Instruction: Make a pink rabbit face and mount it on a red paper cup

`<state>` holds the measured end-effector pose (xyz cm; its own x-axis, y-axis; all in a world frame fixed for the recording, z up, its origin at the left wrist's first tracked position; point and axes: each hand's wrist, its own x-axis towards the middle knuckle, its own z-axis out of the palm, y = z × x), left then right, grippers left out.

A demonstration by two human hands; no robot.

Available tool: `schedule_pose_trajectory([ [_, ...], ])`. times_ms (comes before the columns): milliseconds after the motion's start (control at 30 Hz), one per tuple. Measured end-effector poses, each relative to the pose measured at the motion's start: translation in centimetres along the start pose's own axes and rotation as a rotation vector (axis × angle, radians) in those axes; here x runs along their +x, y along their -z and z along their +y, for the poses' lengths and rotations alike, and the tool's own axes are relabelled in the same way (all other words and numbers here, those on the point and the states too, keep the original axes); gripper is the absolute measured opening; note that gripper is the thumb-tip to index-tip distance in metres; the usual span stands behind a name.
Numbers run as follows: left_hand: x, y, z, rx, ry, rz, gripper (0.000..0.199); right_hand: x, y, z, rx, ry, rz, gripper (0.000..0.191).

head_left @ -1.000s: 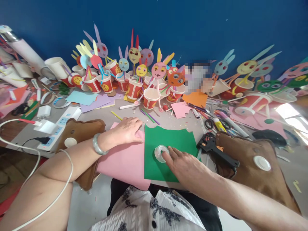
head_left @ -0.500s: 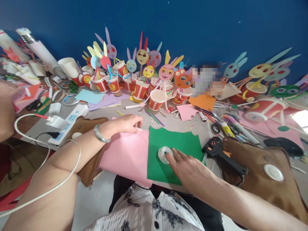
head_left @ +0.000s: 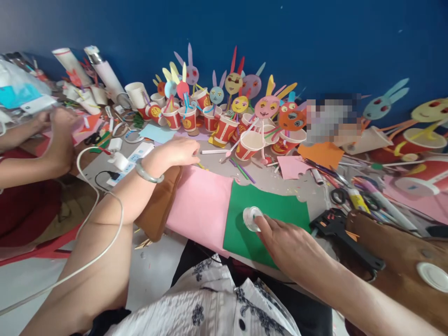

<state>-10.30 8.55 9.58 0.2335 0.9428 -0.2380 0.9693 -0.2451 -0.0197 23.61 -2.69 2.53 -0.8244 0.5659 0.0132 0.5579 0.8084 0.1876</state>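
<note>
My right hand (head_left: 285,235) grips a clear roll of tape (head_left: 252,218) between thumb and fingers. The roll is just over a green sheet of paper (head_left: 276,205) with a scalloped far edge. My left hand (head_left: 178,151) reaches over the table beyond a pink sheet of paper (head_left: 201,198), fingers loosely bent down, with nothing seen in them. Close to its fingertips lie a white stick (head_left: 214,151) and a purple sheet (head_left: 191,133). The pink and green sheets lie side by side at the near table edge.
Behind stand several paper-cup figures (head_left: 224,129) with paper rabbit heads. A power strip (head_left: 135,161) and a white cable (head_left: 121,224) are at left. A black glue gun (head_left: 346,238), scissors (head_left: 339,196) and a brown cushion (head_left: 402,252) sit at right. Another person's hands (head_left: 59,123) work at far left.
My left hand has left the pink sheet's far edge and moved away toward the purple sheet. My right hand keeps the tape roll over the green sheet. The view has turned left.
</note>
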Motion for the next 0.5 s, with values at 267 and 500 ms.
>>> schedule_pose_trajectory([
  [267,-4.6,-3.8,-2.6,-0.079,0.038,0.038,0.028,2.2,1.9,-2.5,0.483,0.234,0.155,0.007],
  [500,-5.2,-4.1,-4.9,-0.484,0.048,0.270,0.048,6.0,-0.6,-2.9,0.597,0.272,0.039,0.017],
])
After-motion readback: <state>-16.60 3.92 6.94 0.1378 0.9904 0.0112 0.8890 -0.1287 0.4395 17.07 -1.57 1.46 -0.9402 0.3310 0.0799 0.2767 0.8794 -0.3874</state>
